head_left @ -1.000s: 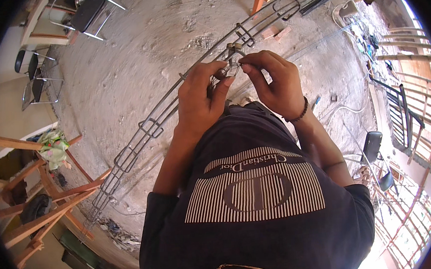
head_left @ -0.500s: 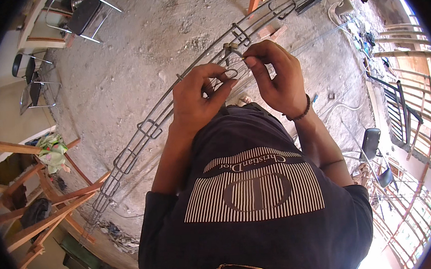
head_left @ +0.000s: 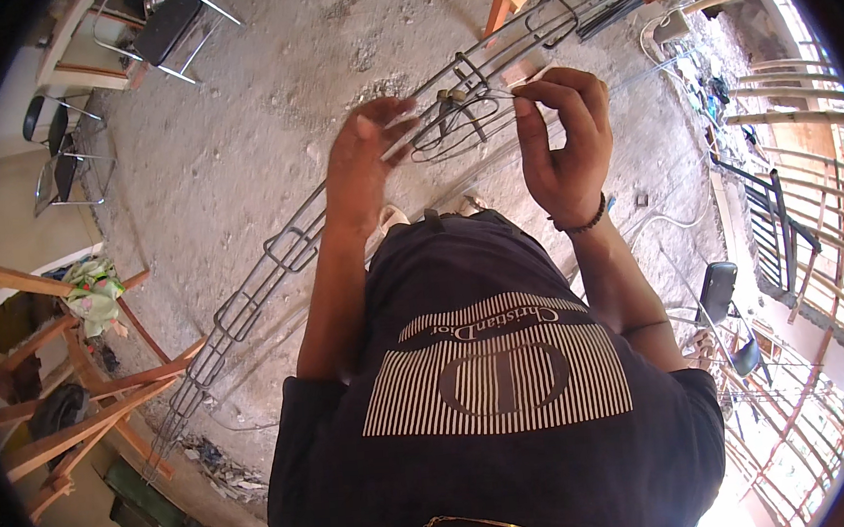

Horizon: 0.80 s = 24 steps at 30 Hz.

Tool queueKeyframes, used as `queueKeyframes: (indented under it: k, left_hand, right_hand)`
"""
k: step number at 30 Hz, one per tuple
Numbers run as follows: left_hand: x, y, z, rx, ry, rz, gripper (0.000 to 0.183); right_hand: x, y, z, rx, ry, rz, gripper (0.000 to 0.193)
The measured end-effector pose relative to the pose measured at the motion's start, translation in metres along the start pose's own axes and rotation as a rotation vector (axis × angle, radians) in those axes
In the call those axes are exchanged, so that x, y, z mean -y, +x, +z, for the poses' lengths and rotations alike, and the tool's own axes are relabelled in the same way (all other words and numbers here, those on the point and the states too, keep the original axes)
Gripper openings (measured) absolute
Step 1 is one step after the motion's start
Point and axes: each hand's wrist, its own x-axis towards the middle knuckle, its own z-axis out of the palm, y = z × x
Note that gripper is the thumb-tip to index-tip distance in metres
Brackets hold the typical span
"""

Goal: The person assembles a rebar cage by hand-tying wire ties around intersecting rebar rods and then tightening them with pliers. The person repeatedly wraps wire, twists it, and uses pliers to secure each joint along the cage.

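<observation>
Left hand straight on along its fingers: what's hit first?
Probably the rebar cage: it runs right ahead of the left hand, though one view leaves depth unclear.

The cage (head_left: 289, 249) slants over the floor (head_left: 228, 150) from left to far right, with rods (head_left: 620, 14) beside its far end. Chairs (head_left: 167, 29) stand beyond it, far left; nearer left, cloth (head_left: 96, 291) lies on planks (head_left: 91, 431).
</observation>
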Motion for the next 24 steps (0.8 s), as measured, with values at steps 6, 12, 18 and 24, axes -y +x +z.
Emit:
queueKeyframes:
  k: [6, 12, 18, 24]
  left_hand:
    - [0.049, -0.013, 0.032, 0.149, -0.884, -0.473, 0.070]
    - [0.043, 0.001, 0.063, 0.019, -0.622, -0.120, 0.032]
    - [0.029, 0.007, 0.055, -0.007, -0.318, 0.059, 0.020]
    - [0.025, 0.002, 0.051, 0.088, -0.200, 0.072, 0.020]
  right_hand:
    - [-0.006, -0.023, 0.019, -0.172, 0.112, 0.217, 0.007]
    - [-0.004, -0.044, 0.027, -0.008, 0.209, 0.291, 0.007]
    - [-0.003, -0.047, 0.018, 0.042, 0.203, 0.366, 0.008]
    - [0.001, -0.036, 0.007, 0.095, 0.378, 0.731, 0.012]
